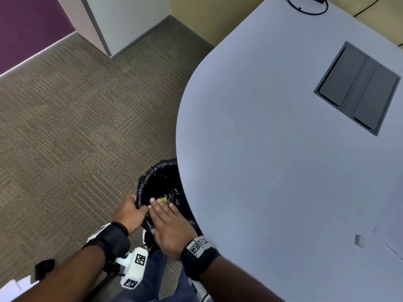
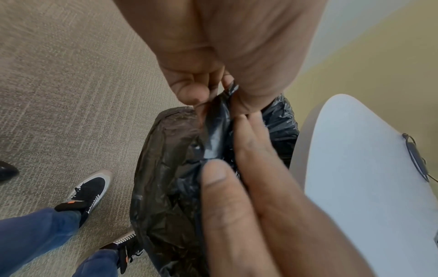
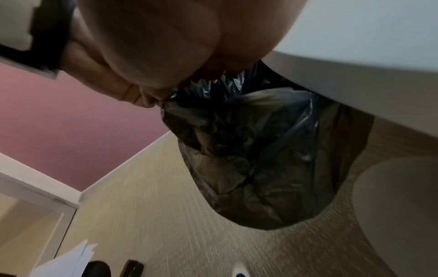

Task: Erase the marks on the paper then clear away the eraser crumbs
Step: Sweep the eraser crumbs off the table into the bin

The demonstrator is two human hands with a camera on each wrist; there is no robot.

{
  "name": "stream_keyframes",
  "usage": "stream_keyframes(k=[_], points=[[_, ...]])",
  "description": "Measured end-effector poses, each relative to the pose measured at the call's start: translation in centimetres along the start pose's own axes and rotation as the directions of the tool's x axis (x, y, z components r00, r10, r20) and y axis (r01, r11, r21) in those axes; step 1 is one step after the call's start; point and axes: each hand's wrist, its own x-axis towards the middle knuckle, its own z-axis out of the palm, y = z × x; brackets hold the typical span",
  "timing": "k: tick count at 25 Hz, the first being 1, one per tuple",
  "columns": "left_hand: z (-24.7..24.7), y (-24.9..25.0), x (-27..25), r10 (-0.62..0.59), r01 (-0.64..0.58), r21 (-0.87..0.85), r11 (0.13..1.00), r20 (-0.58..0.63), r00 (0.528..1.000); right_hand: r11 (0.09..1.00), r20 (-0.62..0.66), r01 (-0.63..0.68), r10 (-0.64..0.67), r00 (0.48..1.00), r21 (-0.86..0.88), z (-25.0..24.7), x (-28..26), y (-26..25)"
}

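Observation:
A bin lined with a black bag (image 1: pixel 152 177) stands on the carpet, half under the table's curved edge. My left hand (image 1: pixel 128 211) grips the bag's rim on the near left side; the left wrist view shows thumb and fingers (image 2: pixel 194 90) pinching the black plastic (image 2: pixel 213 131). My right hand (image 1: pixel 168 219) lies flat over the bin's mouth with straight fingers (image 2: pixel 251 150), its fingertips touching the left hand. A small white eraser (image 1: pixel 359 240) and a corner of the paper (image 1: pixel 390 236) lie on the table at the far right. No crumbs can be made out.
The pale table (image 1: pixel 261 127) fills the right side, with a dark recessed panel (image 1: pixel 357 88) and a black cable (image 1: pixel 305 7) at the back. Brown carpet (image 1: pixel 76 127) lies to the left. My legs and shoes (image 2: pixel 90 189) stand beside the bin. White sheets (image 3: pixel 68 260) lie low on the floor.

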Motion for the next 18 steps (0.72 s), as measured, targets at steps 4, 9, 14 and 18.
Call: stream_keyframes(k=[4, 9, 14, 18], points=[[-0.5, -0.6, 0.2, -0.002, 0.002, 0.013, 1.0, -0.005, 1.0, 0.985, -0.223, -0.142, 0.162, 0.961, 0.101, -2.6, -0.8, 3.6], [-0.7, -0.6, -0.3, 0.006, -0.006, 0.047, 0.999, -0.004, 1.0, 0.789, -0.309, -0.58, 0.613, 0.727, 0.202, -6.2, -2.4, 14.2], [-0.7, -1.1, -0.2, -0.022, 0.022, 0.042, 0.999, 0.001, 1.0, 0.781, -0.194, -0.592, 0.624, 0.757, 0.197, -4.7, -1.0, 10.4], [-0.4, -1.5, 0.5, -0.008, 0.007, 0.005, 1.0, 0.043, 0.999, 0.989, -0.003, -0.101, 0.102, 0.995, 0.112, -2.2, -1.2, 1.9]])
